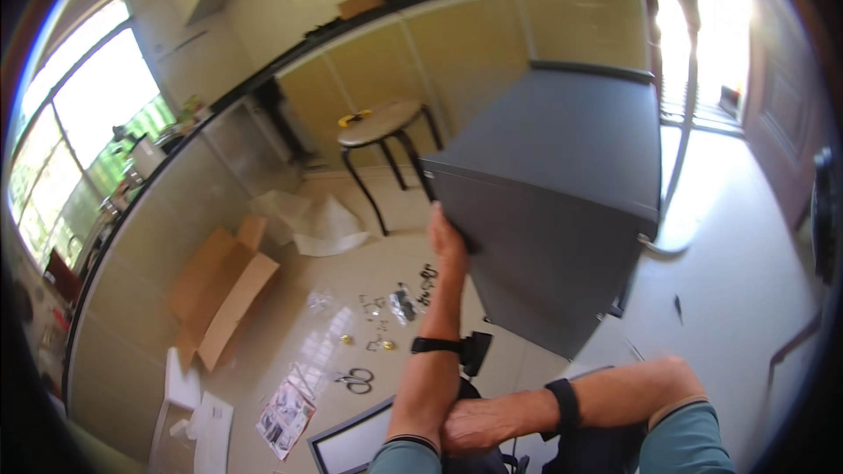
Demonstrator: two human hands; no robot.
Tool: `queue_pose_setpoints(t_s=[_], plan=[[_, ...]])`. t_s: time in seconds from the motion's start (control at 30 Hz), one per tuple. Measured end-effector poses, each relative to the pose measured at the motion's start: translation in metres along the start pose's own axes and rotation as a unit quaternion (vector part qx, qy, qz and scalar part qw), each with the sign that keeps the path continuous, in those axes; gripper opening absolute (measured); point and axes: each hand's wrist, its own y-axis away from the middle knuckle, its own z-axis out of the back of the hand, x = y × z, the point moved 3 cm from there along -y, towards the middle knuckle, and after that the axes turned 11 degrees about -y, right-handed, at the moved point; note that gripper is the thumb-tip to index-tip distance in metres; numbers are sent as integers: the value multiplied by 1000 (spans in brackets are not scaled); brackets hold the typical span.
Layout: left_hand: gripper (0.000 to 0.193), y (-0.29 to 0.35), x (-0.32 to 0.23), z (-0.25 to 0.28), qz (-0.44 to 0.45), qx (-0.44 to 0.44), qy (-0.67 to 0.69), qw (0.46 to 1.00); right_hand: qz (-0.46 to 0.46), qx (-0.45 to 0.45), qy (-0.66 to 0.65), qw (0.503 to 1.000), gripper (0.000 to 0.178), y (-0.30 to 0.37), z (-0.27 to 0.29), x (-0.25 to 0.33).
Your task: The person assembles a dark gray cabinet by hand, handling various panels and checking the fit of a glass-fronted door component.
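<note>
A large dark grey cabinet stands tilted on the floor in front of me. My left hand grips its left edge, with most of the fingers out of sight along that side. My right arm crosses low in front of me. Close beside my left elbow, my right hand has its fingers curled in; what they hold, if anything, is hidden. Black bands circle both forearms. Below my left arm lies a black-framed white panel.
Left of the cabinet lie small hardware bags, scissors, a printed sheet and an open cardboard box. A round stool stands behind, near white wrapping. A screwdriver-like tool lies at right.
</note>
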Motion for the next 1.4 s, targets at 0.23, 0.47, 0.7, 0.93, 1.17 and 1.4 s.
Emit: queue_pose_setpoints(t_s=[0.23,0.47,0.7,0.93,1.17,1.4], plan=[[75,29,-24,7,-9,73,-37,997,8,63,-46,997,19,-5,20,19],[80,31,-30,16,26,48,-44,998,31,55,-49,997,20,-13,22,26],[73,15,-3,17,2,70,8,997,25,55,9,998,19,-11,-6,3],[68,33,-32,18,44,69,44,996,39,-14,6,999,16,-17,12,25],[63,49,-38,9,55,79,53,994,4,3,22,1000,18,-14,11,22],[55,41,-19,21,63,136,13,989,68,-52,6,996,24,-17,8,14]])
